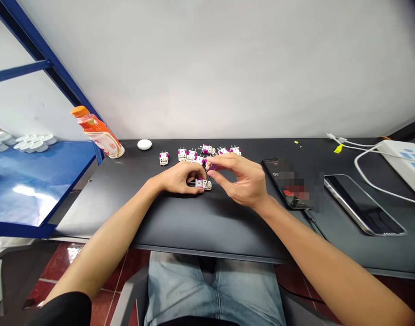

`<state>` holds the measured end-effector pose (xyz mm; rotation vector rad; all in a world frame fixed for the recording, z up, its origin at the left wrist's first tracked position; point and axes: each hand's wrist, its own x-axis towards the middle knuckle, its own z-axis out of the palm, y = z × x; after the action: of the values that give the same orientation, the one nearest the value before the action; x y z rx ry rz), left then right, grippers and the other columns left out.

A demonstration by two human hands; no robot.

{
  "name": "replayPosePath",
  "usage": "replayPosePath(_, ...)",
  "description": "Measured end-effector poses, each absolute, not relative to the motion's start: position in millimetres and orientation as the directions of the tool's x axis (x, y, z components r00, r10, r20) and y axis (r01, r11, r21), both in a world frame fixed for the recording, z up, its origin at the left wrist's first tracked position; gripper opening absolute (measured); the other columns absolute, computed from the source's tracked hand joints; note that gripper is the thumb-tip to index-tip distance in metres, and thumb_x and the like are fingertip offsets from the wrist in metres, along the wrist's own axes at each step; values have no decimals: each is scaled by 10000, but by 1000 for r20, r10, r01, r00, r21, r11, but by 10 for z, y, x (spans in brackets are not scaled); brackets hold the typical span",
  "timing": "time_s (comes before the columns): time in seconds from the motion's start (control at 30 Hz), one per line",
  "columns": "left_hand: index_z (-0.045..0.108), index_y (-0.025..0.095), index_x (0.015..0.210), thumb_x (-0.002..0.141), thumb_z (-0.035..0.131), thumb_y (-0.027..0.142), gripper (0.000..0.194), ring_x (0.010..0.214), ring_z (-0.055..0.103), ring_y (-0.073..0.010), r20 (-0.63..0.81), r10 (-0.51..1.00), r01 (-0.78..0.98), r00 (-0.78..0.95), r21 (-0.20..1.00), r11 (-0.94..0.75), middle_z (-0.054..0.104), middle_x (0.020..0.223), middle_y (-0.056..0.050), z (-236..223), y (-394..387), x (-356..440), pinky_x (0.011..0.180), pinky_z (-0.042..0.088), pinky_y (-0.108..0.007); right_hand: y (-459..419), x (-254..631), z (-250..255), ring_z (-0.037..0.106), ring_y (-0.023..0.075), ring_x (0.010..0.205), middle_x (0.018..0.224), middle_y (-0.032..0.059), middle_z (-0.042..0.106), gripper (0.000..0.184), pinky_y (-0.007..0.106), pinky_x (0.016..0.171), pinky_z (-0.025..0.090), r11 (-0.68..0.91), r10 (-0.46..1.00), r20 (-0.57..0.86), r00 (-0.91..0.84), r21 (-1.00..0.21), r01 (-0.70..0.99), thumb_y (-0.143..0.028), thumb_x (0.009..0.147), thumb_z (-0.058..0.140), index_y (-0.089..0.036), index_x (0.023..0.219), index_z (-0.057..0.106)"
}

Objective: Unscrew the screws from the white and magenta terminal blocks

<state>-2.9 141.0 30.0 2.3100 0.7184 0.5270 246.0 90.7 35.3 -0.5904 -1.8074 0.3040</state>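
Observation:
My left hand (185, 178) rests on the dark desk, its thumb and fingers closed round a small white-and-purple plug part (201, 184). Metal pins stick out of that part toward my palm, and its white end points right. Between the thumb and forefinger of my right hand (241, 179) is a small screwdriver (212, 167) with a see-through purple handle. Its thin dark shaft slants down to the part; whether the tip sits in a screw is too small to tell. Several like plug parts (191, 155) lie just beyond my hands, one (164, 158) apart at the left.
An orange-capped bottle (102, 136) and a white oval object (144, 144) stand at the back left. To the right lie a dark phone (278, 181), a second phone (364, 203) in a clear case, white cables (360, 167) and a white box (406, 163).

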Motion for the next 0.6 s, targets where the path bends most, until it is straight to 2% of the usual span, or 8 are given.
replayPosePath(0.07,674,219,925,852,887,373,272,625,460,-123,197,603,334,773,682,-651,549,717,64,295,1412,-31,620,403,-269,890,2461,355,907,237,1048,1245,63,930,312,415,965,793,819,573,781,-249,-534,209,-223,1109,748,-308,1387,862)
replayPosePath(0.13,673,220,919,858,874,364,255,620,456,-123,206,598,328,775,678,-658,542,705,65,292,1414,-31,620,398,-272,886,2461,360,904,246,1110,1287,74,924,324,431,1010,785,823,568,776,-273,-531,202,-210,1118,714,-301,1396,855)
replayPosePath(0.2,685,218,930,861,877,373,256,612,450,-123,193,605,339,773,679,-651,532,692,70,289,1416,-31,615,389,-273,898,2460,362,898,262,1123,1258,72,925,274,445,1013,781,847,530,804,-269,-484,222,-235,1085,784,-313,1331,876)
replayPosePath(0.3,702,214,970,864,884,385,271,614,443,-122,179,611,350,771,682,-642,534,702,71,287,1418,-27,611,386,-273,916,2458,354,898,249,1044,1179,49,929,250,424,968,782,864,496,834,-243,-447,230,-244,1043,864,-331,1276,892)
replayPosePath(0.47,677,217,938,872,857,357,237,627,439,-122,224,585,303,780,682,-665,540,727,60,286,1417,-22,614,391,-275,886,2457,350,907,221,1064,1275,69,926,336,403,1016,778,807,590,762,-267,-568,162,-201,1108,754,-288,1423,836)
replayPosePath(0.6,652,219,901,871,873,374,271,627,447,-123,191,596,333,780,679,-654,520,700,68,289,1420,-30,616,399,-273,899,2464,380,897,254,1102,1249,71,927,232,436,1003,775,837,547,790,-277,-509,202,-247,1082,805,-301,1295,879)
